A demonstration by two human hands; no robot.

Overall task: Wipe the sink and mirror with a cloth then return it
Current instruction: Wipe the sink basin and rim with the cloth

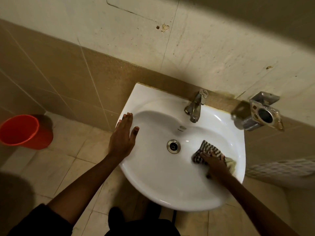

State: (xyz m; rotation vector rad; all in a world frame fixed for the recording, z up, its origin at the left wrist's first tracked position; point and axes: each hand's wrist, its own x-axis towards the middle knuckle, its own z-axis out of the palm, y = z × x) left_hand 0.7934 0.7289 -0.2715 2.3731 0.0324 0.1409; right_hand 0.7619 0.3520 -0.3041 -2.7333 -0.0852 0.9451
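Note:
A white wall-mounted sink [153, 181] fills the middle of the view, with a metal drain [173, 146] at its centre and a steel tap [196, 106] at the back. My right hand [215, 163] presses a dark-and-white striped cloth [207, 149] against the right inner side of the basin; the cloth is slightly blurred. My left hand [123, 137] lies flat, fingers together, on the sink's left rim and holds nothing. No mirror is in view.
An orange bucket [23, 132] stands on the tiled floor at the left. A metal holder [260, 113] sticks out from the wall right of the tap. A white textured object [283, 169] lies at the right edge. Tiled wall runs behind the sink.

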